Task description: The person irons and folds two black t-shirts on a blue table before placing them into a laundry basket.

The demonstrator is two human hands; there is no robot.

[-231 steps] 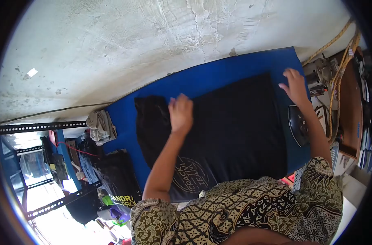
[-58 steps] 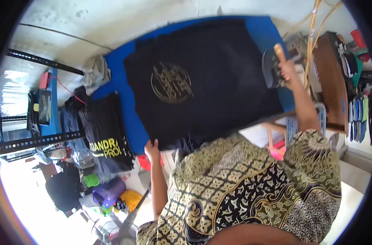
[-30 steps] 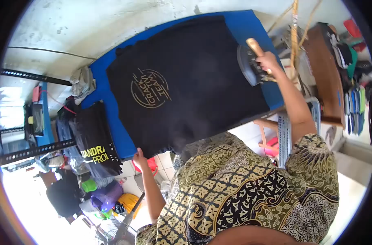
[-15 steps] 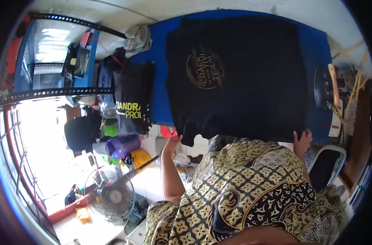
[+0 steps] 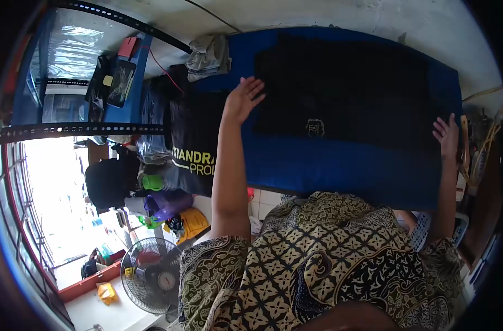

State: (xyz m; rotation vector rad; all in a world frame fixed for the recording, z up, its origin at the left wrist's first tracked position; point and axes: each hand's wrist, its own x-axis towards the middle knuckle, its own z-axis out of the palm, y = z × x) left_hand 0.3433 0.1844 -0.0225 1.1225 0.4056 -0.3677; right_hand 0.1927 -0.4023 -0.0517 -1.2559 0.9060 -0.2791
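Note:
A black T-shirt point(image 5: 351, 94) lies folded flat on the blue padded ironing table point(image 5: 340, 168), with a small pale neck label point(image 5: 315, 128) showing near its front edge. My left hand point(image 5: 241, 99) is open with fingers spread at the shirt's left edge. At the shirt's right edge, my right hand point(image 5: 446, 134) also rests open and flat. Neither hand grips anything. Beyond my right hand, the iron's wooden handle point(image 5: 464, 144) shows at the table's right end.
A stack of black printed shirts point(image 5: 193, 149) sits left of the table, with a grey crumpled cloth point(image 5: 208, 54) behind it. A blue metal shelf point(image 5: 97, 71) stands at the far left. On the floor are a fan point(image 5: 151, 275) and bags. A white basket point(image 5: 425, 234) is at lower right.
The shirt, held by its near edge half a second ago with the round print up, now lies folded over with the print hidden. Both hands have moved onto its side edges.

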